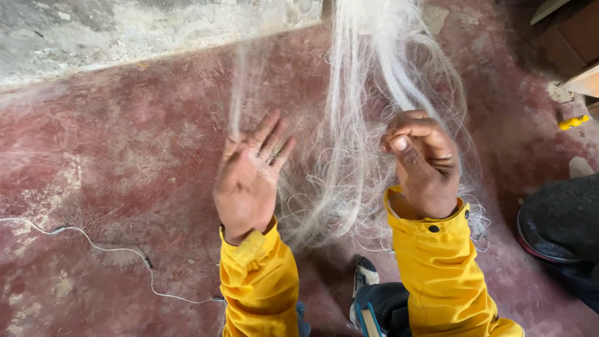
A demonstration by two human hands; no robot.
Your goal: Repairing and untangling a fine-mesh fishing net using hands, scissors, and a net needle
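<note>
One hanging mass of fine, pale translucent fishing net point(368, 93) falls from the top of the view down between two raised hands, both in bright yellow sleeves point(259, 281). The left hand point(248, 178) is open, palm toward the camera, its fingers point(269, 140) spread and straight, with a thin blurred strand of the net rising just beside the fingertips; whether the strand is actually caught between them cannot be told. The right hand point(424, 162) is curled into a loose fist, thumb pressed against the bent fingers, pinching a gathered bunch of the net, which drapes around the wrist and trails below.

Beneath lies a worn red concrete floor point(125, 156) bordered by one grey cement ledge point(125, 31). One thin white cord point(100, 248) snakes across the floor at the left. One small yellow object point(573, 122) lies near the right edge, and one dark round grey thing point(561, 221) sits beside it lower down. One shoe point(365, 278) shows between the sleeves.
</note>
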